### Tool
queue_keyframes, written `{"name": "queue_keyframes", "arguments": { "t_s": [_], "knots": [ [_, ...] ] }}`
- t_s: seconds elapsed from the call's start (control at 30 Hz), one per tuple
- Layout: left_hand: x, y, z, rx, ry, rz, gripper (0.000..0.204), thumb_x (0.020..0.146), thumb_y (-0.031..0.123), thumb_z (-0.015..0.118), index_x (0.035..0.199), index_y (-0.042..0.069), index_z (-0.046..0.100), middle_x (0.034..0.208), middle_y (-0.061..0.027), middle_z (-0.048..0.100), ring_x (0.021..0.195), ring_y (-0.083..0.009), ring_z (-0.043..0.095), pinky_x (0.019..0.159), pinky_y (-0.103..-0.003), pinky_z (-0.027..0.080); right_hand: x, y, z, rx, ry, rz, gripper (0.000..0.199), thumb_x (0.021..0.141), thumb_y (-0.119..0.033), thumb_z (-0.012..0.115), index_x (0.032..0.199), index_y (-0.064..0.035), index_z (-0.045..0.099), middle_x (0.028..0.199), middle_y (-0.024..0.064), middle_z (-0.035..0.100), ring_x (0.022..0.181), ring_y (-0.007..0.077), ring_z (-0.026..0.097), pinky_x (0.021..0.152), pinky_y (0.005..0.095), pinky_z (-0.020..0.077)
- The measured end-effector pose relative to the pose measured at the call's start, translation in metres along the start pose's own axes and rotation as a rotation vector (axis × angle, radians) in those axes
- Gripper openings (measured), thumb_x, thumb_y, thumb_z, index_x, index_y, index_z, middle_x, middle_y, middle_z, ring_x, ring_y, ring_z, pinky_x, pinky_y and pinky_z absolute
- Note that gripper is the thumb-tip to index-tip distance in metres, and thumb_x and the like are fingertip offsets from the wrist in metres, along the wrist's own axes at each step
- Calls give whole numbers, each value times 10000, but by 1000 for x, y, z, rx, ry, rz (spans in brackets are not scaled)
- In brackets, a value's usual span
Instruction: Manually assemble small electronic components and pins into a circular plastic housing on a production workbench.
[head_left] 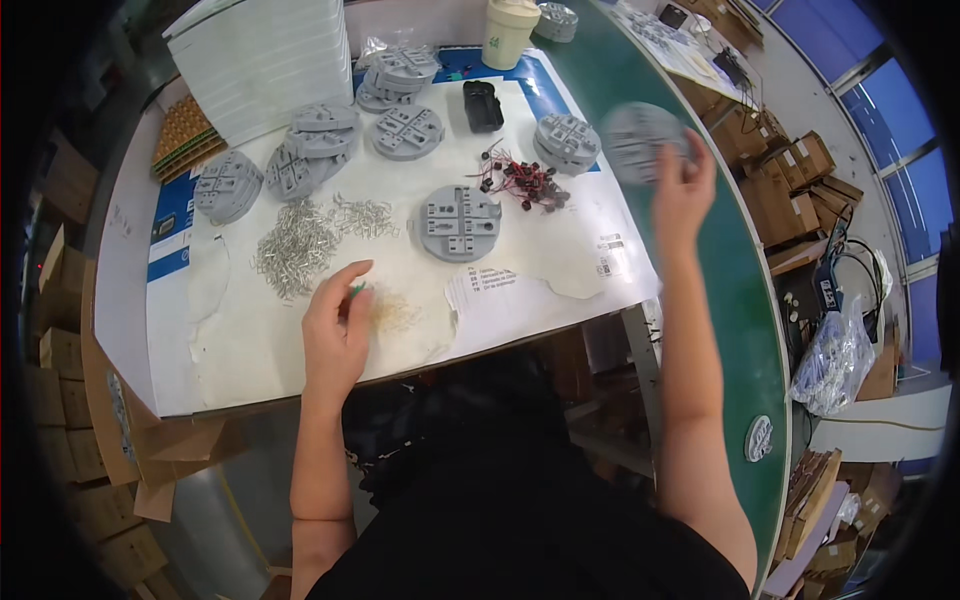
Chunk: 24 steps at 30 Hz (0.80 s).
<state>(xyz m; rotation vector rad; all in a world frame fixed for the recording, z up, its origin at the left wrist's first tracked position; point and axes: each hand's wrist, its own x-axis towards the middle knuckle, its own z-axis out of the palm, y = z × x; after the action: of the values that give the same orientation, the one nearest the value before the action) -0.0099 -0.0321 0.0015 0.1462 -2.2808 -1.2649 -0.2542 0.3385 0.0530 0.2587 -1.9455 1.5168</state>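
My right hand is closed on the edge of a round grey plastic disc, held out over the green surface at the right; hand and disc are smeared by motion. My left hand is above the front of the paper-covered table, fingers curled around a small green thing that is mostly hidden. Beside it lie a scatter of tiny gold-coloured pieces and a heap of small shiny metal parts. A grey disc with slotted sections rests flat in the middle.
Stacks of grey discs stand toward the back left, another stack at the right. Red and black wired parts, a black case, a pale cup and white stacked sheets surround them. One disc lies on the green surface.
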Motion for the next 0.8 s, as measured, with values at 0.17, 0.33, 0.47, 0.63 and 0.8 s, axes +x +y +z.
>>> {"name": "queue_keyframes", "arguments": {
  "t_s": [0.17, 0.33, 0.47, 0.63, 0.8],
  "knots": [
    [-2, -6, 1, -321, -33, -250, 158, 1019, 57, 695, 1137, -2, 781, 898, -32, 689, 805, -92, 600, 720, -246, 486, 100, 184, -225, -953, 218, 565, 599, 895, -298, 821, 1368, 19, 636, 1278, 230, 709, 1140, 276, 695, 966, 367, 546],
    [-7, -10, -5, -362, -54, -309, 208, 951, 79, 786, 1150, 19, 800, 916, -42, 727, 812, -99, 620, 718, -260, 505, 70, 116, -135, -1054, 158, 216, 405, 937, -335, 756, 1194, -23, 753, 1114, 195, 765, 1006, 316, 739, 899, 416, 573],
    [-1, 0, -1, -206, -161, -111, 195, 936, 13, 761, 1127, -5, 794, 966, -43, 751, 844, -101, 645, 765, -248, 508, 32, 13, 9, -488, -569, 68, 287, 924, -289, 790, 1084, -50, 798, 859, 128, 750, 759, 244, 694, 770, 356, 564],
    [-6, 12, -7, -174, -216, -159, 214, 892, 63, 832, 1102, 21, 815, 995, -97, 781, 857, -164, 681, 812, -293, 534, 22, 2, 67, -860, -610, -7, 279, 891, -268, 811, 1016, -21, 776, 842, 108, 728, 782, 214, 696, 733, 303, 539],
    [-13, 6, -19, -111, -75, -29, 433, 825, 119, 889, 1234, 48, 767, 1157, -121, 756, 1029, -225, 695, 899, -324, 528, 14, -49, 62, -605, -599, -205, 117, 891, -106, 764, 964, -16, 751, 876, 117, 735, 823, 285, 727, 755, 356, 569]
  ]
}}
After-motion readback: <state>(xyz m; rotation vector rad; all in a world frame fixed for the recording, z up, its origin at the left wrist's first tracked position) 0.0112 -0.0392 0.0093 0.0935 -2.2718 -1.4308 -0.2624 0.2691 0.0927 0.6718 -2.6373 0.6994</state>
